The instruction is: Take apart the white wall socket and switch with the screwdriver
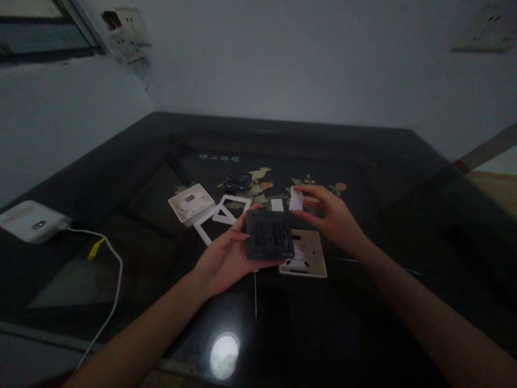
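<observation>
My left hand (226,261) is closed around a black square wall-switch module (270,235), its face with two slotted recesses turned up. Just right of it, my right hand (329,213) pinches a small white switch rocker (296,199) between thumb and fingers. Another white rocker (277,205) lies on the table behind the module. Under and to the right of the module sits a white back box (313,253), partly hidden. White frames (205,231) lie left of my left hand, next to a second white box (191,203).
A second black switch module (237,182) lies farther back on the dark glass table (363,323). A thin screwdriver shaft (256,302) points toward me. At left, a white device (32,221) trails a white cable (120,264) with a yellow tag. Wall sockets (131,27) are behind.
</observation>
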A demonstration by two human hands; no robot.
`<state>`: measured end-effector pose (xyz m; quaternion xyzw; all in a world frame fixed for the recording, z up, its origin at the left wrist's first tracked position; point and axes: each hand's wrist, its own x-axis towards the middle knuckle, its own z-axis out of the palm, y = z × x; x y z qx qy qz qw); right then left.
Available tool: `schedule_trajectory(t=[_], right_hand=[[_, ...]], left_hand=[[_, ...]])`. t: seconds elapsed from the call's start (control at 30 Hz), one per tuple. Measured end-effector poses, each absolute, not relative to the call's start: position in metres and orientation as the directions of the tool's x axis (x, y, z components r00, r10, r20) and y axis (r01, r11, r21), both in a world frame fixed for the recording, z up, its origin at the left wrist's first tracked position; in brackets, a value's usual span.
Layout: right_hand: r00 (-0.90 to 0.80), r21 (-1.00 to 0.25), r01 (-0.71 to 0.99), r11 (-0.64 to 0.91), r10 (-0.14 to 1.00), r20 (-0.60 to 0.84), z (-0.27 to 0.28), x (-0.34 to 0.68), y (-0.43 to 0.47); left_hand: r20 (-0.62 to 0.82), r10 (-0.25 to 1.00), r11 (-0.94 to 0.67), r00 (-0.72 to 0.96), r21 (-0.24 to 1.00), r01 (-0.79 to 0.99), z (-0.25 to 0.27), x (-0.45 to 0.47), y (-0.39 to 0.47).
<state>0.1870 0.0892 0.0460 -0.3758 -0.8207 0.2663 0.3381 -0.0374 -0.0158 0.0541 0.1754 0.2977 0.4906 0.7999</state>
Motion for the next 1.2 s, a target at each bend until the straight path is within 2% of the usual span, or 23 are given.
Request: schedule_trajectory(t=[0.17, 0.23, 0.3, 0.47, 0.6, 0.7, 0.9, 1.2], right_hand=[[-0.322, -0.876, 0.274, 0.397, 0.896, 0.305, 0.061, 0.215, 0.029], [-0.332, -0.902, 0.214, 0.376, 0.896, 0.295, 0.065, 0.213, 0.005], [-0.364, -0.889, 0.198, 0.413, 0.873, 0.325, 0.067, 0.207, -0.015], [-0.444, -0.751, 0.332, 0.571, 0.797, 0.409, 0.065, 0.191, -0.036], [-0.462, -0.704, 0.369, 0.607, 0.777, 0.428, 0.064, 0.184, -0.037], [-0.454, -0.714, 0.345, 0.610, 0.774, 0.441, 0.060, 0.183, -0.037], [-0.384, -0.815, 0.260, 0.518, 0.830, 0.405, 0.047, 0.183, -0.039], [-0.420, -0.792, 0.298, 0.533, 0.818, 0.392, 0.048, 0.183, -0.038]], left_hand=[[-0.291, 0.815, 0.576, 0.501, 0.503, -0.645, 0.051, -0.030, -0.028], [-0.265, 0.795, 0.596, 0.546, 0.512, -0.619, 0.050, -0.027, -0.033], [-0.241, 0.801, 0.580, 0.549, 0.542, -0.608, 0.049, -0.024, -0.036], [-0.192, 0.876, 0.443, 0.442, 0.683, -0.581, 0.050, -0.022, -0.040], [-0.133, 0.896, 0.367, 0.423, 0.758, -0.539, 0.052, -0.023, -0.040], [-0.143, 0.897, 0.355, 0.418, 0.796, -0.490, 0.054, -0.023, -0.042], [-0.165, 0.913, 0.317, 0.373, 0.862, -0.396, 0.056, -0.025, -0.045], [-0.166, 0.923, 0.287, 0.347, 0.899, -0.332, 0.057, -0.024, -0.047]])
